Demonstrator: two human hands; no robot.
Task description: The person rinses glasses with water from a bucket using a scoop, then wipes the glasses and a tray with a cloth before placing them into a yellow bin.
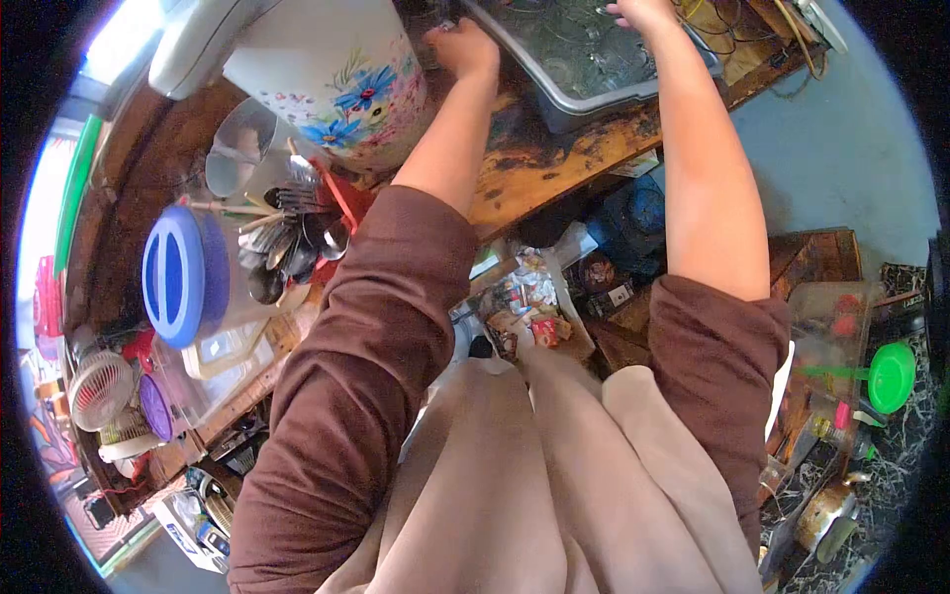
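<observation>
At the top, a grey plastic tub (579,103) with clear glassware (604,61) inside stands on a worn wooden counter (564,158). My left hand (465,49) is just outside the tub's left rim, fingers curled in around something small that I cannot make out. Over the tub's right part, my right hand (645,14) has its fingers drawn together, partly cut off by the top edge of the view. To the left of my left hand stands a white container with blue flowers (346,94).
Left along the counter are a holder of spoons and forks (287,223), a blue-lidded container (174,277) and a small fan (99,389). Below the counter sits an open box of packets (534,297). Cables (727,25) lie at the upper right; a green ladle-like item (891,378) is farther down.
</observation>
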